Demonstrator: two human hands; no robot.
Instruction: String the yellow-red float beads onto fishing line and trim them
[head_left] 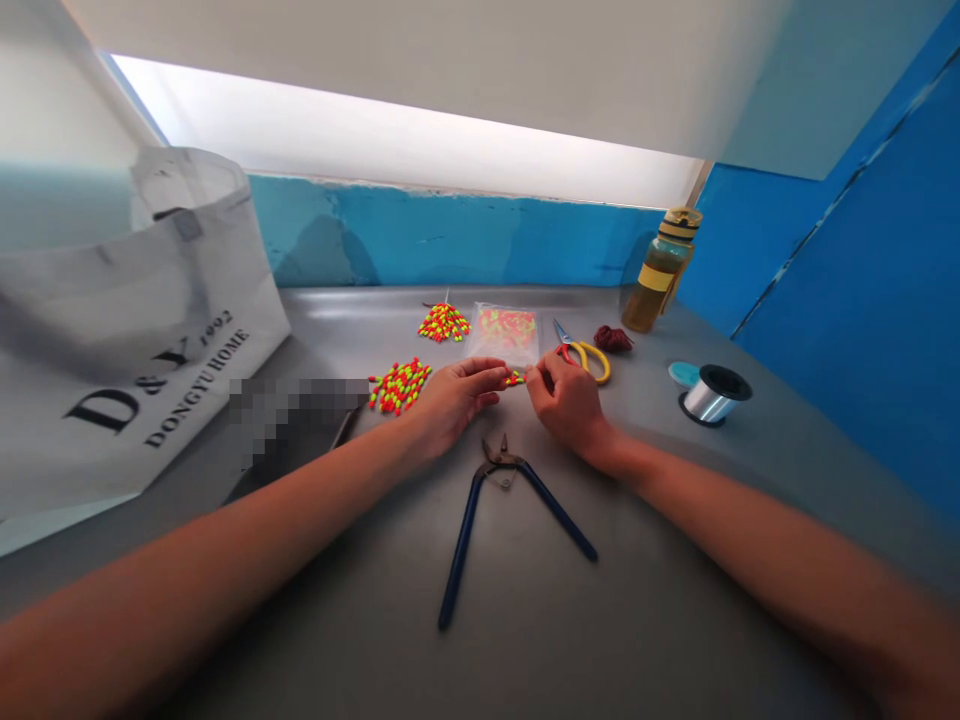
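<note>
My left hand (457, 395) and my right hand (566, 398) meet over the grey table (525, 620), both pinched on a few small red-and-yellow beads (514, 377) held between the fingertips. A pile of the same beads (399, 385) lies just left of my left hand. Another bunch of beads (443, 322) sits farther back. A clear plastic bag of beads (507, 333) lies behind my hands. Blue-handled pliers (502, 500) rest open on the table just in front of my wrists.
Yellow-handled scissors (585, 355) and a dark red wad of thread (613, 339) lie right of the bag. A spool of clear line (712, 393) and an amber bottle (664, 270) stand at the right. A white shopping bag (127, 330) fills the left. Blue walls enclose the table.
</note>
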